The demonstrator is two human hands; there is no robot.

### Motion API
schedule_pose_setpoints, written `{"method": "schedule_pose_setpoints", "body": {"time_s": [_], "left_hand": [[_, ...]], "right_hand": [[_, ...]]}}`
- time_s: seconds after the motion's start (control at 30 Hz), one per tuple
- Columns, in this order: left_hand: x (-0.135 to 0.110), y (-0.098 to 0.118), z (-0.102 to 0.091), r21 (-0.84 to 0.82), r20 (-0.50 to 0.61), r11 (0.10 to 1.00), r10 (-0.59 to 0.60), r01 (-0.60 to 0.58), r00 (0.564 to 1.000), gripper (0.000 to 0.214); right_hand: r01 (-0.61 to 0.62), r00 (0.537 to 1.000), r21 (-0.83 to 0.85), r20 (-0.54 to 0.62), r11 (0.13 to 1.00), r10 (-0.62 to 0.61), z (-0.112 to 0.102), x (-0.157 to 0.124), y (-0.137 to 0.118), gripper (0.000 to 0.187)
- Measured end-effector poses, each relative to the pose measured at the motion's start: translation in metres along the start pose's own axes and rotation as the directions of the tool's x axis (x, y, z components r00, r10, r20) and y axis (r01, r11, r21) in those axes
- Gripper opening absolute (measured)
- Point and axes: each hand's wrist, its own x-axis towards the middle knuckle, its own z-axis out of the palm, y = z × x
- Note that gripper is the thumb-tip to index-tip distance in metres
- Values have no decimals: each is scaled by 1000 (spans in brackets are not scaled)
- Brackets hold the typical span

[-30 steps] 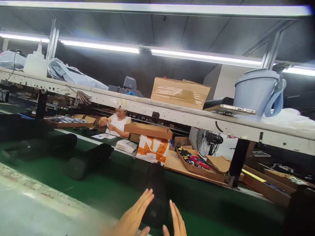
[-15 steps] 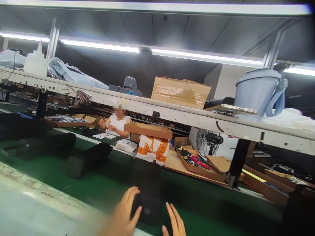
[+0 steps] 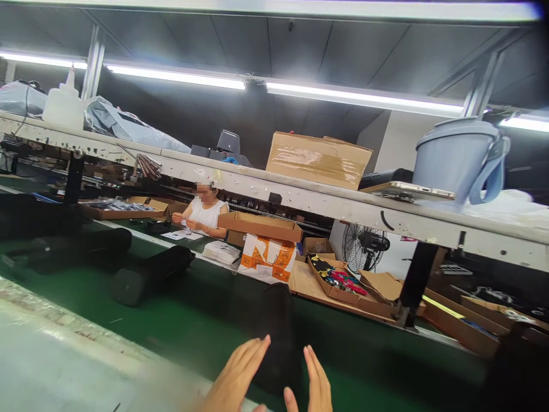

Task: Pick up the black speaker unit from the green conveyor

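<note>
A long, dark, rounded object stretches away from me on the green belt surface, its exact kind too dark to make out. At its near left side is my left hand, fingers stretched out and held together, the thumb partly cut off by the lower edge. On the other side my right hand has its fingers extended and its thumb apart. Whether either hand touches the object, I cannot tell. Two similar dark objects, a nearer one and a farther one, lie to the left.
Across the belt a co-worker sits handling something small. An orange-and-white taped box and an open carton of colourful items stand beyond. Overhead, a shelf carries a blue bucket and a cardboard box.
Both my hands and the dark object between them have shifted a little to the right. My left fingers have straightened and drawn together. The co-worker's hands have lowered slightly.
</note>
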Motion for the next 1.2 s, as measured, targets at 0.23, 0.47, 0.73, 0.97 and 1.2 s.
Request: {"method": "schedule_pose_setpoints", "body": {"time_s": [0.23, 0.47, 0.73, 0.97, 1.2], "left_hand": [[-5, 1, -2, 178, 60, 980, -106, 94, 993, 65], [-3, 7, -12, 275, -58, 956, -94, 107, 994, 58], [-5, 2, -6, 281, -88, 957, -46, 69, 995, 57], [-6, 1, -5, 269, -21, 953, -136, 137, 990, 58], [-3, 5, -10, 271, 16, 953, -146, 136, 989, 55]], "right_hand": [[5, 996, -194, -86, 981, -22, -12, 11, -7, 65], [-221, 964, -305, -214, 927, 159, -18, 12, 11, 64], [-119, 984, -226, -158, 967, 84, -20, 15, 19, 61], [-79, 995, -215, -81, 973, 63, -18, 14, 10, 54], [-95, 994, -192, -74, 977, 82, -21, 12, 10, 54]]}}
